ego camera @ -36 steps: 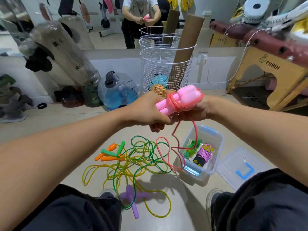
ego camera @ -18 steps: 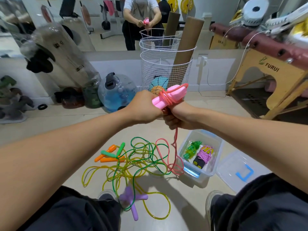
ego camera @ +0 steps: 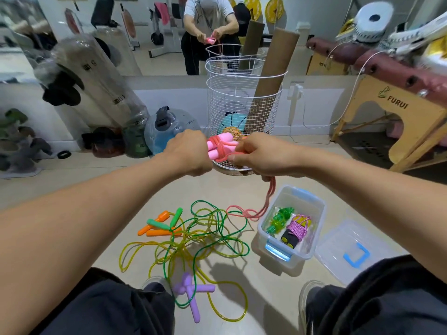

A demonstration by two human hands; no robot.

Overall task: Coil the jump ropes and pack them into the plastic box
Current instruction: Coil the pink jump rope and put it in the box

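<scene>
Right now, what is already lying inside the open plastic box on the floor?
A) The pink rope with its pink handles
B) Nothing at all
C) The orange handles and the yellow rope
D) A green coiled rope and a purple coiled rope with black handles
D: the plastic box holds a green bundle beside a purple-wound bundle with black handles, while the pink rope is up between the hands.

Pink jump rope being wound above the floor

Left hand grips pink foam handles; right hand pinches pink cord trailing beside clear plastic box.
</scene>
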